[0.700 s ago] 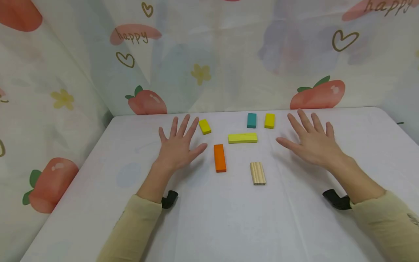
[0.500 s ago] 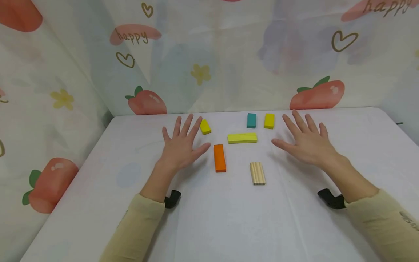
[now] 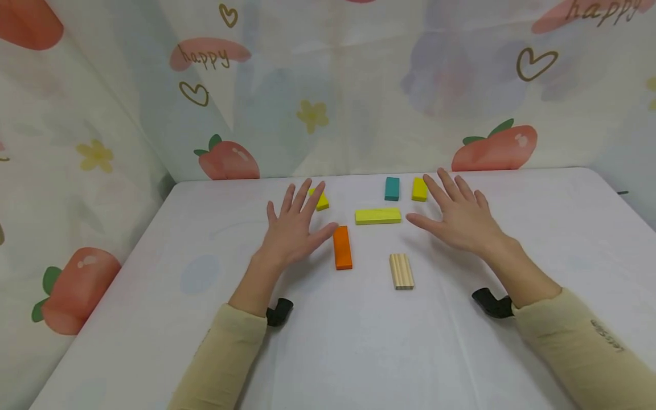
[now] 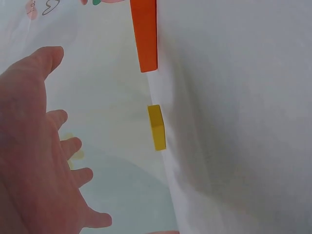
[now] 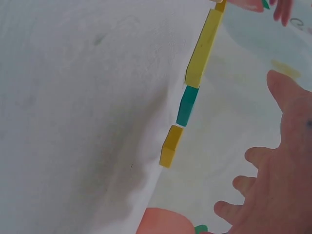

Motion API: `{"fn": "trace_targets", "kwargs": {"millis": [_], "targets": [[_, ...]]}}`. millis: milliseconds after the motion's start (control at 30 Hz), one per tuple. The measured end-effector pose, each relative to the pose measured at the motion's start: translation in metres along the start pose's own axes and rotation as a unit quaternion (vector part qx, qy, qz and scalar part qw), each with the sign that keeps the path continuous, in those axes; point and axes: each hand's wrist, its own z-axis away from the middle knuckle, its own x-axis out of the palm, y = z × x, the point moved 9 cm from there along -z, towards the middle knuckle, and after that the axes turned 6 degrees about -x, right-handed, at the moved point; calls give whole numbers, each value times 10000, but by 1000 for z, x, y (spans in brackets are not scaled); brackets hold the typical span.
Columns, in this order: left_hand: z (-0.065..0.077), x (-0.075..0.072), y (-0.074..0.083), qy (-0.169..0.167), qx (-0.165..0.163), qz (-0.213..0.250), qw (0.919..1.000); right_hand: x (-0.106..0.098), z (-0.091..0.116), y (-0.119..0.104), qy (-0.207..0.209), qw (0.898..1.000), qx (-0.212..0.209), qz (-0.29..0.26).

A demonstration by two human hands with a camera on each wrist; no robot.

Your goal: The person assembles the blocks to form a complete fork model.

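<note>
The orange block (image 3: 343,248) lies flat on the white tabletop (image 3: 359,353), just right of the left hand (image 3: 291,232), its long axis running away from the person. In the head view the left thumb tip overlaps its far left corner; the left wrist view shows hand and block apart. The left hand is nearer, fingers spread wide, gripping nothing.

The long yellow block (image 3: 378,216) lies crosswise, its right end facing the thumb of the right hand (image 3: 461,223), which is nearer to it. That hand is also spread wide and holds nothing; its index fingertip is beside the right short yellow block (image 3: 419,189). The teal block (image 3: 392,189) sits left of that one.

The left short yellow block (image 3: 322,200) is partly hidden behind left fingers. A grooved bare-wood block (image 3: 401,271) lies between the forearms, lengthwise. Behind hangs a printed curtain (image 3: 379,125).
</note>
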Motion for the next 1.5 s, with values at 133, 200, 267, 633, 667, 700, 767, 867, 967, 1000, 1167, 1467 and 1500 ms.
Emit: {"fn": "trace_targets", "kwargs": {"millis": [133,200,267,633,667,700,767,867,967,1000,1167,1467,1500], "targets": [[-1,0,4,46,71,197,9998,1,-4,-5,51,9999,-52,-116],[-2,1,6,44,100,323,9994,2,-6,-6,59,9998,-59,-168],[-3,2,8,40,132,456,9989,3,-7,-9,85,9997,-81,-207],[-5,3,15,36,305,1051,9940,5,-12,-17,282,9985,-176,-435],[-6,4,16,42,335,1096,9934,5,-12,-18,298,9984,-185,-455],[-6,4,16,56,372,1128,9929,5,-13,-19,314,9982,-192,-470],[-7,4,17,96,446,1181,9920,5,-14,-21,345,9979,-221,-506],[-7,4,18,145,543,1276,9902,5,-15,-24,394,9973,-265,-552],[-8,4,19,146,591,1371,9887,5,-17,-26,431,9962,-312,-695],[-8,4,19,139,609,1405,9881,5,-17,-27,434,9957,-320,-752],[-8,6,20,127,750,1540,9851,8,-19,-30,427,9932,-362,-1020],[-7,10,19,-4,948,2033,9745,16,-26,-32,261,9903,-372,-1312],[-7,10,19,-30,961,2096,9730,17,-27,-32,232,9902,-368,-1327]]}}
